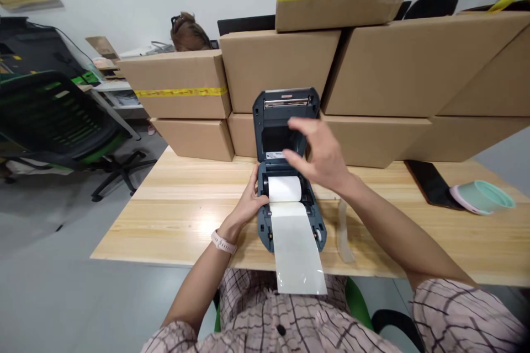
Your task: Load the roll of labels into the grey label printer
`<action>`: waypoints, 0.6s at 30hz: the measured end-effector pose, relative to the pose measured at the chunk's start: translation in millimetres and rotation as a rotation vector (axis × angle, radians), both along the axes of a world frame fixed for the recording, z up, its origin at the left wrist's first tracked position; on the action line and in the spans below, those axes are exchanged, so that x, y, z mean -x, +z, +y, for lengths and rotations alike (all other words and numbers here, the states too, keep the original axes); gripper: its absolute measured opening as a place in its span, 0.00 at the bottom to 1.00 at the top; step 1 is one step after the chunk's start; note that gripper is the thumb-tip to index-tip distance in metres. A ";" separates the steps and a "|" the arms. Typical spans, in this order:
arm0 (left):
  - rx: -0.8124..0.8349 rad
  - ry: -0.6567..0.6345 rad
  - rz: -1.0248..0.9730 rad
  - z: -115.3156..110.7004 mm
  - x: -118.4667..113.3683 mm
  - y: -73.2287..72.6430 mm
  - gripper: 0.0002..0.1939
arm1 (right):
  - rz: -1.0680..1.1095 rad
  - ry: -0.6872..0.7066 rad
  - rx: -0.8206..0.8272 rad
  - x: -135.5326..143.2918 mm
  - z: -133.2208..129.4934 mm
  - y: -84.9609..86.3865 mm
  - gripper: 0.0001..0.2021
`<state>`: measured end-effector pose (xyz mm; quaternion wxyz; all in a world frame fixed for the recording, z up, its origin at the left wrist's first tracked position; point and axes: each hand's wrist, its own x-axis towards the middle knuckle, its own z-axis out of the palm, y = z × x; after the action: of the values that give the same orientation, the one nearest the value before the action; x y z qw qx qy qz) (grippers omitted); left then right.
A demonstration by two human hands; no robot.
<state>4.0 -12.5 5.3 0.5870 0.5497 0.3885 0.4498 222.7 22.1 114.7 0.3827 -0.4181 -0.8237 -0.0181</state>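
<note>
Because its blue-grey hinged lid (279,118) stood raised, the blue-grey plastic label printer (312,219) lay open on the pale wooden table (178,215), near its front edge and squarely before the person, presumably so that both hands could reach inside. The left hand (248,204) rested against the printer's left side, thumb over the rim beside the white paper roll (284,189), probably to steady the body; its other fingers were partly hidden, so I could not tell whether they gripped. The right hand (325,157) hung in front of the lid, holding nothing, its thumb and fingers spread apart.

The roll sat in the well behind the front opening, a place that let its broad, glossy whitish strip (296,248) run straight forward and out past the table edge. Brown cardboard boxes (281,66) were stacked behind the printer, leaving the front of the table as working room. A narrow, curled pale strip (343,231) lay to the printer's right, apart from it.
</note>
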 end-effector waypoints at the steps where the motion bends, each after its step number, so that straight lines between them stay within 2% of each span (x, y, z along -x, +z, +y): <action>1: 0.000 0.004 -0.001 0.4 0.1 -1.7 0.61 | -0.097 0.082 0.136 0.5 -8.7 -5.9 0.34; 4: -0.002 0.013 -0.001 2.1 0.2 -6.4 0.62 | -0.434 0.258 0.532 4.9 -16.8 -24.1 0.44; 6: -0.016 0.014 0.014 3.1 0.1 -7.5 0.61 | -0.585 0.279 0.631 11.0 -10.8 -32.2 0.48; 9: -0.047 0.020 0.051 3.6 -0.4 -6.5 0.60 | -0.648 0.266 0.669 19.9 0.9 -33.7 0.52; 13: -0.041 0.013 0.061 4.1 -0.3 -7.2 0.62 | -0.560 0.350 0.734 11.3 2.5 -14.9 0.55; 16: -0.052 -0.004 0.061 4.4 0.6 -9.0 0.62 | -0.372 0.485 0.684 -17.5 -7.0 9.6 0.53; 18: -0.059 -0.013 0.068 3.8 0.8 -8.6 0.61 | -0.249 0.520 0.624 -44.1 -13.5 24.4 0.50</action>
<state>3.1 -8.7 -3.3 0.5597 0.5843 0.3912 0.4385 266.8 8.6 139.2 0.1273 -0.2867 -0.9077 0.2788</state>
